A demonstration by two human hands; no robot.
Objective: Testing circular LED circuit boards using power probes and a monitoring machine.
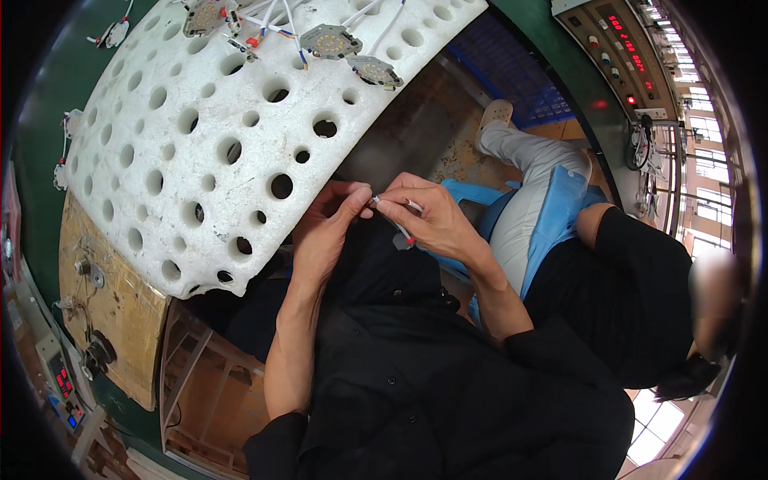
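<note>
My left hand (326, 228) and my right hand (438, 218) meet just off the near right edge of a white foam board (240, 184) full of round holes. Thumb and forefinger of both hands pinch at the end of a thin white cable (414, 206), with a small metallic bit showing between the fingertips. What exactly the left fingertips grip is too small to make out. The cable runs through the right hand, and below that hand hangs a small grey piece with a red part (406, 239).
Round LED boards (330, 42) with white wires lie on the foam's far side. A wooden board (120, 320) with small fittings is at left. At far right stands a meter with red digits (612, 64). A seated person (616, 296) is close on my right, near a blue crate (544, 96).
</note>
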